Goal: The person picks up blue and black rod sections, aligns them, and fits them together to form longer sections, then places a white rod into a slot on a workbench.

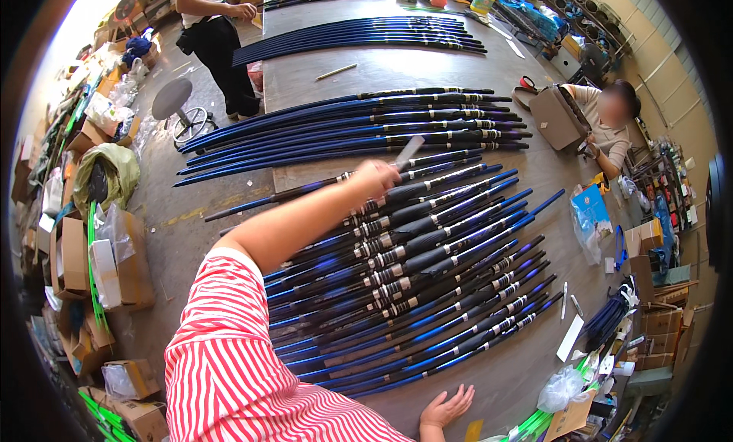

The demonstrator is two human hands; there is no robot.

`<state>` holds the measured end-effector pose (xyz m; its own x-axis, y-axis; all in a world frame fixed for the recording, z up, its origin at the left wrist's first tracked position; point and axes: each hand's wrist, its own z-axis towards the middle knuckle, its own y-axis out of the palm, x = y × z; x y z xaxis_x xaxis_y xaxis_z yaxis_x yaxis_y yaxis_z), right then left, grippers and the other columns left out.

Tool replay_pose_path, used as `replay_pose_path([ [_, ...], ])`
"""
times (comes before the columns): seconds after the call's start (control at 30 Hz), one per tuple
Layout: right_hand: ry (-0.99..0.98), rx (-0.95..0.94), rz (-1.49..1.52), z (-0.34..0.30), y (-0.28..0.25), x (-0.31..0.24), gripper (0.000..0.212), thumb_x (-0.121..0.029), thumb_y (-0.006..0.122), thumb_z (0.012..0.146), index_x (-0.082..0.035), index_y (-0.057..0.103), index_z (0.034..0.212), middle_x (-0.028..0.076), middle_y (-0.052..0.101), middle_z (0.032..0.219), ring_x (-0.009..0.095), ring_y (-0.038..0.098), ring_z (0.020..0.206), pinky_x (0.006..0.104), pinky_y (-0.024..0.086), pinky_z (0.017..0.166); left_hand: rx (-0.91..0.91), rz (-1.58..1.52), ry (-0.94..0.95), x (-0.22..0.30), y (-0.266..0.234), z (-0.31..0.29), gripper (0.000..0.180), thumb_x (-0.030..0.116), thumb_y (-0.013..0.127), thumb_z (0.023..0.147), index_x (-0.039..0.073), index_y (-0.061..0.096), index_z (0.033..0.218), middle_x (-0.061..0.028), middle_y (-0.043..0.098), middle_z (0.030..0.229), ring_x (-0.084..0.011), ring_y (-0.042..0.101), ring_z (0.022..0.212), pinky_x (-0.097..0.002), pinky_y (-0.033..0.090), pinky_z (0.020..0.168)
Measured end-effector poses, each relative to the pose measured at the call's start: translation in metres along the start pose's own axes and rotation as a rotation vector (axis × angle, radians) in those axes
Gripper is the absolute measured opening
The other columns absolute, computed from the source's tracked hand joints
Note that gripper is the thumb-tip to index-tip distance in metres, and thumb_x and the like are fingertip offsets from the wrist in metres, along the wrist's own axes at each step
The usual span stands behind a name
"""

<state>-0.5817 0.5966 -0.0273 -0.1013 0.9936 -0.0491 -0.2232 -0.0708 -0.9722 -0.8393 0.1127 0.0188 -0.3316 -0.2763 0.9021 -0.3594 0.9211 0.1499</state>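
My left arm, in a red-and-white striped sleeve, reaches across the rows of blue and black fishing rods [450, 247]. My left hand [374, 178], a little blurred, is closed on a flat grey strip-shaped tool [410, 152] that points up and away to the right. It hovers over or touches the far rods of this near group; I cannot tell which. At the near edge my right hand [447, 408] rests low over the grey table [489, 373], fingers spread, holding nothing, just short of the nearest rods. My left forearm hides parts of several rods.
Another rod bundle [366, 125] lies beyond, and a farther one [382, 35] behind it. One person [214, 37] stands far left near a round stool [172, 98]. Another person [611, 121] at the right handles a brown case [555, 117]. Cardboard boxes [126, 259] line the left floor.
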Motion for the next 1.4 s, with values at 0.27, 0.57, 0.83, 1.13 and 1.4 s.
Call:
replay_pose_path([
  [0.27,0.006,0.105,0.089,-0.004,-0.001,0.006,0.043,-0.018,0.052,0.08,-0.004,0.043,0.12,0.019,0.039,0.129,0.035,0.035,0.121,0.0472,0.025,0.101,-0.735,-0.095,-0.318,-0.075,0.142,-0.234,0.027,0.03,0.049,0.09,0.005,0.055,0.084,0.0018,0.046,0.058,-0.0081,0.043,0.049,-0.0232,0.035,0.043],
  [0.57,0.043,0.145,0.855,-0.036,-0.004,0.013,0.027,-0.025,0.047,0.089,-0.001,0.059,0.095,0.012,0.058,0.092,0.023,0.056,0.084,0.0338,0.044,0.073,-0.495,0.225,-0.323,-0.17,0.163,-0.413,0.026,0.026,0.046,0.092,0.003,0.057,0.088,0.0008,0.048,0.058,-0.0078,0.042,0.047,-0.0225,0.035,0.044],
  [0.83,0.292,-0.451,1.322,-0.106,-0.035,-0.007,0.032,-0.026,0.051,0.088,0.0,0.06,0.073,0.003,0.053,0.056,0.008,0.048,0.055,0.027,0.04,0.053,-0.523,0.498,-0.264,-0.205,0.161,-0.474,0.024,0.023,0.048,0.09,0.005,0.057,0.101,-0.0039,0.062,0.075,-0.0108,0.055,0.056,-0.023,0.046,0.054],
  [1.13,0.305,-0.355,0.055,-0.004,-0.032,0.121,0.04,-0.039,0.054,0.081,-0.002,0.064,0.088,0.02,0.062,0.093,0.036,0.059,0.09,0.045,0.046,0.077,-0.273,0.785,0.055,-0.205,0.064,-0.521,0.025,0.02,0.054,0.085,0.002,0.059,0.102,-0.0091,0.064,0.086,-0.0147,0.061,0.067,-0.0271,0.049,0.063],
  [1.4,0.321,-0.106,0.036,-0.056,-0.058,0.082,0.031,-0.039,0.054,0.081,-0.009,0.061,0.088,0.015,0.064,0.085,0.034,0.061,0.08,0.0445,0.047,0.066,0.156,0.38,0.011,-0.239,-0.083,-0.595,0.022,0.02,0.053,0.086,0.003,0.06,0.099,-0.0035,0.061,0.078,-0.0085,0.056,0.062,-0.0219,0.046,0.054],
])
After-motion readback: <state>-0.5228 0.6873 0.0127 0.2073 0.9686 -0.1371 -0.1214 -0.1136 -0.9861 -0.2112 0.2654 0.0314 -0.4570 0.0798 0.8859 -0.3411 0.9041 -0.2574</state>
